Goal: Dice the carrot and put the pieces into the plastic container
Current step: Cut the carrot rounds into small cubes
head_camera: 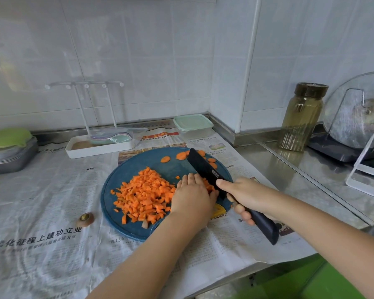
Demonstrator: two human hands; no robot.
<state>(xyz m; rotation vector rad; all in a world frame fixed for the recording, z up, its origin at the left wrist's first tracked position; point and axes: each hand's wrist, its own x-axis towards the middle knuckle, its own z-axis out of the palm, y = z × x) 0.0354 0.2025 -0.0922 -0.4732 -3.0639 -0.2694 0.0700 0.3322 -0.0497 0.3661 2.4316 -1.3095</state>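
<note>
A pile of diced carrot (pixel 145 194) covers the left half of a round blue cutting board (pixel 160 167). Several uncut carrot slices (pixel 181 155) lie at the board's far edge. My left hand (pixel 191 196) presses flat on carrot strips (pixel 209 187) beside the pile. My right hand (pixel 244 196) grips the handle of a black knife (pixel 205 168), forefinger along the spine, blade down against the strips right of my left fingers. The plastic container (pixel 193 126), lid on, stands behind the board near the wall corner.
Newspaper (pixel 41 201) covers the counter. A carrot end (pixel 85 219) lies left of the board. A white rack tray (pixel 97 145) and a metal tin (pixel 9 154) with a green cloth sit at the back left. A glass jar (pixel 300 117) and a lid stand (pixel 363 134) are at the right.
</note>
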